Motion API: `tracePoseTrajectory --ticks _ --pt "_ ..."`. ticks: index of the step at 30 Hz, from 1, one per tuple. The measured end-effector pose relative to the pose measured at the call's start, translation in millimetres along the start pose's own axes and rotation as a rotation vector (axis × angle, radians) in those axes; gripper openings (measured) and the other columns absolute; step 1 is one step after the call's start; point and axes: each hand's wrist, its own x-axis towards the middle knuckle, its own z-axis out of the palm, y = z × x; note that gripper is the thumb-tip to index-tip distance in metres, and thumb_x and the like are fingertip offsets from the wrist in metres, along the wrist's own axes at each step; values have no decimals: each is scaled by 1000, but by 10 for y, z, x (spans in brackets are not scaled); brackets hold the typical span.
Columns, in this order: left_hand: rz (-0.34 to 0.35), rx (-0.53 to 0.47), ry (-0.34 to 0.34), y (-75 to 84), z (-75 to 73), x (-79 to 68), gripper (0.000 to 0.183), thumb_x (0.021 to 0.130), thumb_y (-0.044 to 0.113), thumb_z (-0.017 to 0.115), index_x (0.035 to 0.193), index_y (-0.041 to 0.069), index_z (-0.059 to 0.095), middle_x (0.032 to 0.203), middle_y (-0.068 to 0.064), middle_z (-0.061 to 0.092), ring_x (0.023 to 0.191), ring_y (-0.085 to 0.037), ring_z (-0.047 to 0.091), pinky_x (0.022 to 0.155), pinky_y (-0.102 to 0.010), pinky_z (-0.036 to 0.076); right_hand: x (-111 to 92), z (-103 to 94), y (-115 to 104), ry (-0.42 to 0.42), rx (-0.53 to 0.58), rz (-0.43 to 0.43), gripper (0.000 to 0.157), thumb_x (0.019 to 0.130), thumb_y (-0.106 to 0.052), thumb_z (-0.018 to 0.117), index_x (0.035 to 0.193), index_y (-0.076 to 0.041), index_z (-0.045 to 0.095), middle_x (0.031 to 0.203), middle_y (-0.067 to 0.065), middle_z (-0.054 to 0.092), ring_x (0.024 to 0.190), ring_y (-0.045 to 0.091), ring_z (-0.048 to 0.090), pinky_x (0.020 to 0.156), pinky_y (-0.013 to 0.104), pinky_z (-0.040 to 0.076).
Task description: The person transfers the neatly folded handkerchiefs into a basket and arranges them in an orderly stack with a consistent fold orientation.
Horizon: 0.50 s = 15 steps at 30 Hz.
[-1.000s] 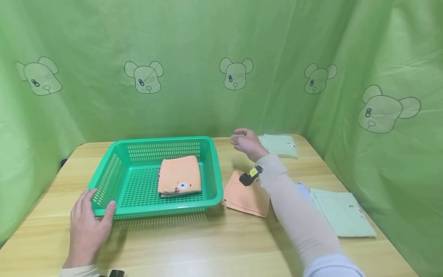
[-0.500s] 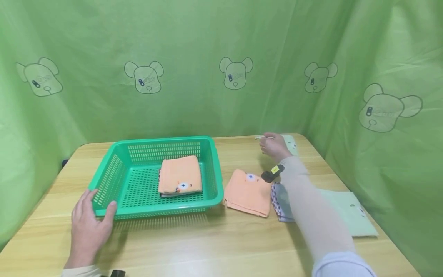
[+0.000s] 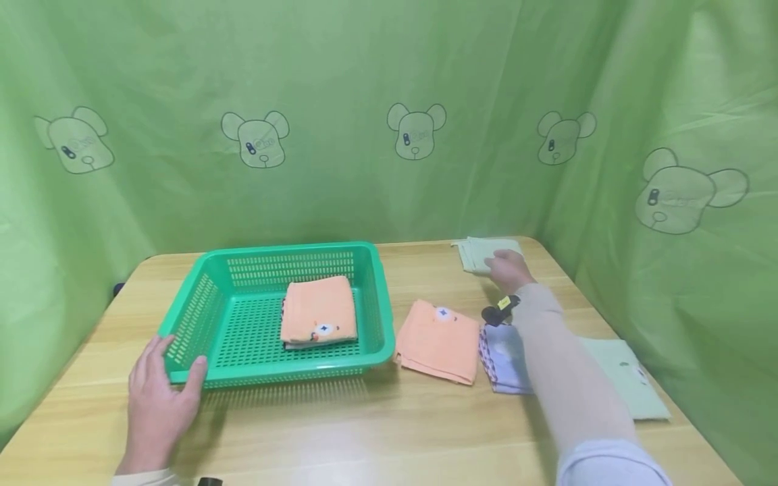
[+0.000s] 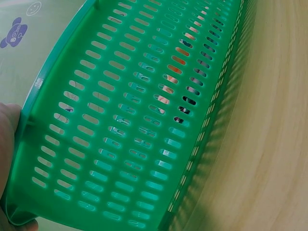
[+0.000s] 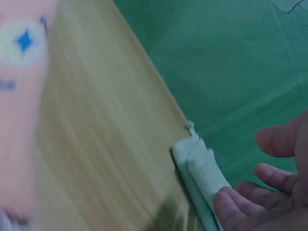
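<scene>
My left hand (image 3: 159,398) holds the near left corner of a green plastic basket (image 3: 292,370), thumb over the front rim and fingers over the left rim. In the left wrist view, parts of this hand show at the corner beside the slotted wall (image 4: 144,110). My right hand (image 3: 509,268) is over the near right part of a folded pale green towel (image 3: 480,253) at the back right. Seen from the right wrist, the thumb stands apart and the fingertips (image 5: 228,202) overlap the towel's edge. Inside the basket lies a folded orange towel (image 3: 319,307), with darker cloth peeking out beneath.
Right of the basket, a second folded orange towel (image 3: 437,344) lies on the wooden table (image 3: 340,439). Beside it are a lilac towel (image 3: 507,361), partly behind my right forearm, and another pale green towel (image 3: 629,378). A green curtain (image 3: 340,182) hangs round the table.
My right hand has moved right from beside the basket's back corner, across the back pale green towel to its near right part. The lilac towel has come into view. My left hand stays put.
</scene>
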Motion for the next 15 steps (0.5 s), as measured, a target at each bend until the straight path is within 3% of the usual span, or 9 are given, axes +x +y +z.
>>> tracePoseTrajectory --ticks 10,15 --pt "3 -1 10 1 26 2 67 97 31 56 146 -4 29 155 -28 19 139 -49 17 106 -73 14 -35 -112 126 -53 3 -7 70 99 -25 50 150 8 14 154 32 15 139 49 19 114 57 18" --pt "-1 -2 16 4 30 -1 67 96 31 57 146 -4 29 154 -28 20 139 -49 17 106 -72 14 -14 -115 137 -102 -114 -23 68 100 -23 45 151 5 11 155 30 13 140 49 15 114 60 13"
